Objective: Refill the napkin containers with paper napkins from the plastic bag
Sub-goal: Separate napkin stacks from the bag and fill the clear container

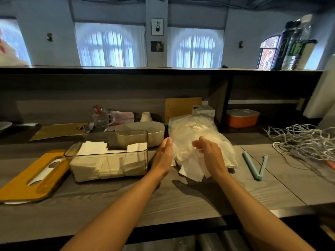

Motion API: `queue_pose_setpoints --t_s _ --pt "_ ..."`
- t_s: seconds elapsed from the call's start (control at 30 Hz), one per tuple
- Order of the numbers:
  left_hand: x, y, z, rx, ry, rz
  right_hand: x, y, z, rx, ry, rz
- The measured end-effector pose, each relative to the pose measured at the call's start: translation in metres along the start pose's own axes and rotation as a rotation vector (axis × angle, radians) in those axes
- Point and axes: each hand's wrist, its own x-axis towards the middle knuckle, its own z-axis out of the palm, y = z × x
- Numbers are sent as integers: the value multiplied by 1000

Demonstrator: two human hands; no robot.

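Clear rectangular plastic napkin container [108, 160], mid-table, part filled with white napkins. Left hand [163, 156] flat and right hand [212, 154] loosely curled at the crinkled clear plastic bag of napkins [192, 134]; neither grip visibly holds anything. Beige oval container [143, 131] behind: contents unseen, refill unfinished.

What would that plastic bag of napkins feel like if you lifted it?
The plastic bag looks thin and crinkled, so probably floppy and slippery. Napkins spill loosely from its open end, so some may slide out. Being paper, it is likely light for its bulk.

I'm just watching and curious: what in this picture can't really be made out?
Head view only:
- How many napkins are left in the plastic bag: crinkled film, and the right hand covers part.
- Whether the grey container holds napkins: its walls are opaque.
- What the left hand touches: its palm faces away.
- The white shape under the yellow lid: mostly covered.
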Motion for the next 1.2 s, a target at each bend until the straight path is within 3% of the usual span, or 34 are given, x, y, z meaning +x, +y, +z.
queue_pose_setpoints --t_s 0.1,0.3,0.43,0.5,0.6,0.73,0.83,0.9,1.03,1.1,1.2 --pt "7 -5 5 40 -48 9 -1 -4 -7 22 88 -54" --pt "7 -7 1 161 -162 -47 -5 2 -13 -24 23 14" --pt "-4 -5 -11 482 -324 41 -6 8 -12 -44 4 48" --pt "-6 -10 -12 558 -248 114 -7 9 -11 -37 16 53" --pt "-16 -9 -13 432 -86 156 -13 3 -11 -31 57 9" --pt "-35 2 -14 47 80 57 -22 -5 -28 -129 145 -91" --pt "-43 9 -10 -314 118 -48 -27 5 -47 -311 77 -93" --pt "-47 16 -4 -446 49 -83 -29 11 -53 -389 -7 -63" --pt "-52 36 18 -412 -133 -69 -22 4 -49 -283 -11 -30" --pt "-47 38 27 -299 -130 -29 -14 0 -49 -204 -27 -31" --pt "-33 42 30 -258 -129 73 -1 0 -51 -321 -151 -101"
